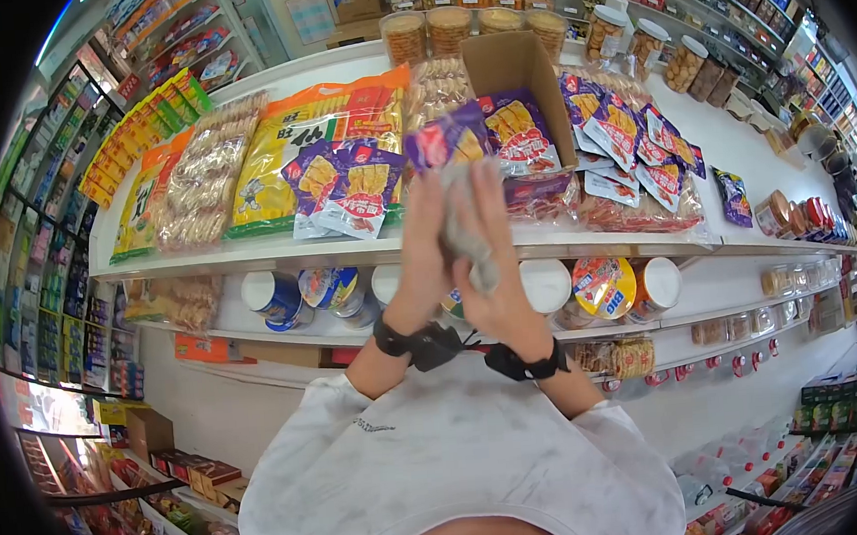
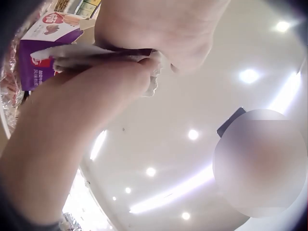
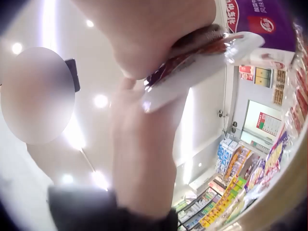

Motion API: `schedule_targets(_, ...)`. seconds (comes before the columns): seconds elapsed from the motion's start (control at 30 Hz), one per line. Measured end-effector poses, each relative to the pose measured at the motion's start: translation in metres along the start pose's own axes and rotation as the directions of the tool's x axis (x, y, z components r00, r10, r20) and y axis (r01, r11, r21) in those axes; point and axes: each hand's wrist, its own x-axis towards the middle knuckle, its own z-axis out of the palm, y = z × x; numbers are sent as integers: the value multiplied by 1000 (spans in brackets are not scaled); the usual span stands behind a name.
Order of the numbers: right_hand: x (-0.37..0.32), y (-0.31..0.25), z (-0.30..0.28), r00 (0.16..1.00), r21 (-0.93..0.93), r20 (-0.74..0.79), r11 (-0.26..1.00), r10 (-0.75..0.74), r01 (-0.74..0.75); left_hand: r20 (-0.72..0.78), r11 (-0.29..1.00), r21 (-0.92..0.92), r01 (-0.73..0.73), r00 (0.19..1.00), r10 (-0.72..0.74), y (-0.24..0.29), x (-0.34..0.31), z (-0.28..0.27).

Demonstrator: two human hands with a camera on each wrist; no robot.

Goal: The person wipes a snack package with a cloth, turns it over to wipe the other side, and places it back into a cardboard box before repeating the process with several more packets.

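In the head view my left hand and right hand face each other with straight fingers, pressing a pale packet between the palms. Its near end shows by the right thumb. In the right wrist view the packet has a whitish side and red print; the left wrist view shows its thin edge. Just past the fingertips is a blurred purple printed panel. Behind it stands an open cardboard box with purple and white snack packets inside. The palms hide most of the pressed packet.
Purple packets lie left of the hands and right of the box. A large yellow and orange bag and bagged biscuits cover the left. Jars line the back. Tubs sit on the lower shelf, below the counter edge.
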Motion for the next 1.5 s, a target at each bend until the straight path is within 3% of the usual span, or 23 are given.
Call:
schedule_targets(0.07,-13,-9,2,985,-23,168,999,-37,41,-19,997,-79,-20,1000,19,17,6,-6)
schedule_targets(0.2,-15,-6,-2,985,-143,159,986,-63,86,-99,955,-297,11,994,-43,31,10,2)
schedule_targets(0.27,-1,1,2,995,-44,-93,998,-42,38,-99,938,-347,1,994,-38,30,8,2)
schedule_targets(0.33,-9,12,2,945,208,-222,958,241,-196,-97,930,-367,-6,995,-32,29,7,5)
schedule_targets(0.37,-29,30,-2,858,395,-174,832,484,-390,-10,934,-356,-7,1000,3,30,4,2)
schedule_targets(0.4,-30,30,-6,722,555,-78,632,688,-542,-40,951,-309,-19,999,8,29,3,0)
schedule_targets(0.47,-29,28,-16,699,771,32,427,714,-472,-96,977,-207,-40,995,20,26,1,-6)
schedule_targets(0.5,-25,23,-20,692,852,89,305,717,-426,-10,958,-282,-44,999,43,26,0,-7)
schedule_targets(0.6,-38,27,-16,766,845,16,402,642,-354,213,880,-474,-8,969,123,25,3,-13)
schedule_targets(0.67,-39,22,-17,783,730,-7,538,622,-421,313,827,-560,45,936,161,25,6,-18)
schedule_targets(0.7,-37,18,-18,792,663,-17,599,611,-448,249,937,-332,-110,948,199,22,3,-19)
schedule_targets(0.73,-36,16,-18,792,659,-24,605,610,-446,196,967,-69,-243,948,252,20,-3,-20)
schedule_targets(0.8,-33,13,-18,793,652,-40,618,608,-440,163,894,257,-368,928,335,14,-7,-24)
schedule_targets(0.93,-33,11,-22,758,689,-26,562,651,-459,169,820,401,-408,913,371,8,-9,-25)
schedule_targets(1.03,-32,11,-21,759,718,-28,542,650,-438,114,853,379,-360,933,343,5,-8,-26)
schedule_targets(1.1,-31,9,-20,755,734,-27,526,655,-429,-10,969,128,-211,977,214,7,-5,-21)
schedule_targets(1.13,-31,10,-21,755,738,-19,519,656,-432,-76,989,-117,-87,994,79,13,-2,-13)
schedule_targets(1.2,-31,10,-19,753,745,-1,503,658,-438,-153,963,-269,6,987,-48,18,1,-6)
schedule_targets(1.27,-29,9,-18,747,724,2,514,665,-460,-240,997,-77,-24,971,4,18,1,-4)
schedule_targets(1.37,-21,5,-16,765,707,11,536,643,-461,-148,952,-302,59,983,-108,28,2,-3)
schedule_targets(1.47,-18,9,-10,787,625,-43,631,615,-459,-164,977,-215,-2,986,-34,21,4,-11)
schedule_targets(1.5,-18,11,-8,793,581,-70,671,606,-461,-162,967,-252,26,984,-68,22,4,-11)
